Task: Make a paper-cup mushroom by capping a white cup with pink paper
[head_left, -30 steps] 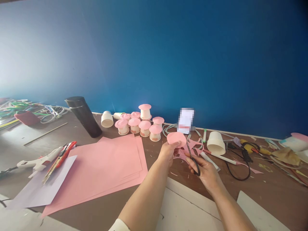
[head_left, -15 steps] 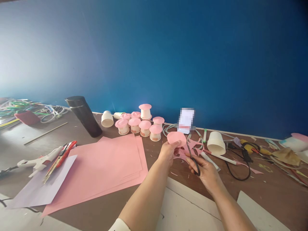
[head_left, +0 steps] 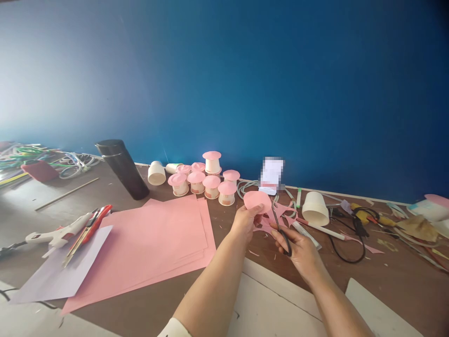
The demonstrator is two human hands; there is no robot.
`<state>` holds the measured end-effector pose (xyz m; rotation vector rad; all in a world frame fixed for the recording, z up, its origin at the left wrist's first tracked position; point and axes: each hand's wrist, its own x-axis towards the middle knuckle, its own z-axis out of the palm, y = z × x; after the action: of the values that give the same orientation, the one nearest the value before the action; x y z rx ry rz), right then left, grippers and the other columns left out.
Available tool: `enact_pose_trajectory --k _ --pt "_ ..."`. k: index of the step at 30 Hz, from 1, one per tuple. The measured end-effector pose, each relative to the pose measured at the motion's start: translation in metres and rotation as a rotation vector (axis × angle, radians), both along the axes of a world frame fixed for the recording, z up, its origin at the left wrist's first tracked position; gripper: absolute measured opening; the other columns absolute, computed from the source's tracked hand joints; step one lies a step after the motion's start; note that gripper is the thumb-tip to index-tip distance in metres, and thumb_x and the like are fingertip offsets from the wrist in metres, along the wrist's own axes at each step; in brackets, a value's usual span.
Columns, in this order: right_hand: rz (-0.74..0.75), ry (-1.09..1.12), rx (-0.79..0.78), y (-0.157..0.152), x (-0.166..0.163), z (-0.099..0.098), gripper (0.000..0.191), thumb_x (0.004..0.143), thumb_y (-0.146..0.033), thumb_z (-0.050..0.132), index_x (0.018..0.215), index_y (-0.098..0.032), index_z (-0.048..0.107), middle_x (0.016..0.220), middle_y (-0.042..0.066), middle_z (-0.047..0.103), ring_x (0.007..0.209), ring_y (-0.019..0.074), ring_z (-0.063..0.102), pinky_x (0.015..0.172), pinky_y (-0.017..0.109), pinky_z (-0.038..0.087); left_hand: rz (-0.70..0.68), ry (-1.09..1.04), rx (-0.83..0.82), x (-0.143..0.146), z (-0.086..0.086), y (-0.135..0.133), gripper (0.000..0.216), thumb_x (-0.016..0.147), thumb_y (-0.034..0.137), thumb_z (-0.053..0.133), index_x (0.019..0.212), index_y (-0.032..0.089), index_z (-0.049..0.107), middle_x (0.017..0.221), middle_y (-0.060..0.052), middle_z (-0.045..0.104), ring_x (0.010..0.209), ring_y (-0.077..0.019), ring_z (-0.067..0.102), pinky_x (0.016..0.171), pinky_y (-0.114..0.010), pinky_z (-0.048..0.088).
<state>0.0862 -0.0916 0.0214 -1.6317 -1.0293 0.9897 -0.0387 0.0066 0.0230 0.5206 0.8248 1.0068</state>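
My left hand (head_left: 244,222) pinches a round pink paper disc (head_left: 257,200) and holds it up over the brown table (head_left: 386,276). My right hand (head_left: 299,248) grips black-handled scissors (head_left: 279,225) whose blades point up toward the disc's right edge. Pink paper offcuts (head_left: 277,217) lie under and beyond the blades. A stack of pink paper sheets (head_left: 154,238) lies to the left of my left forearm.
Several small cups capped with pink discs (head_left: 206,180) stand near the blue wall, with a black flask (head_left: 123,169) to their left. A glue gun (head_left: 58,235) and red-handled cutter (head_left: 89,227) lie at left. An upturned white cup (head_left: 315,208), pens and black cable (head_left: 347,243) lie at right.
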Motion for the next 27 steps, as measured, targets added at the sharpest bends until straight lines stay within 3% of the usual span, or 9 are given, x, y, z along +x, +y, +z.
enact_pose_trajectory --k 13,22,27 --pt "-0.027 0.044 0.028 0.0027 0.0014 -0.0056 0.051 0.063 -0.049 0.079 0.106 -0.022 0.075 0.06 0.0 0.062 0.058 0.016 0.056 0.058 0.028 0.047 -0.01 0.001 0.021 -0.0004 -0.001 0.0 0.032 0.066 0.023 0.079 0.09 0.013 0.061 0.072 -0.004 0.063 0.055 -0.0081 0.053 0.055 -0.021 0.044" --pt "-0.239 -0.006 0.107 0.0017 0.0065 -0.0041 0.059 0.069 -0.055 0.073 0.115 -0.017 0.071 0.073 0.003 0.068 0.064 0.0169 0.062 0.06 0.028 0.048 -0.052 -0.002 0.025 -0.0015 0.0022 -0.0021 0.034 0.063 0.02 0.08 0.091 0.012 0.062 0.074 -0.006 0.066 0.061 -0.0108 0.057 0.059 -0.023 0.045" --pt "-0.276 -0.024 0.098 0.0014 0.0055 0.0005 0.058 0.069 -0.059 0.071 0.112 -0.019 0.072 0.074 0.003 0.069 0.066 0.0178 0.063 0.057 0.026 0.046 -0.09 0.016 0.031 -0.0015 -0.0008 -0.002 0.026 0.065 0.02 0.078 0.085 0.012 0.064 0.072 -0.004 0.063 0.061 -0.0083 0.055 0.061 -0.022 0.045"
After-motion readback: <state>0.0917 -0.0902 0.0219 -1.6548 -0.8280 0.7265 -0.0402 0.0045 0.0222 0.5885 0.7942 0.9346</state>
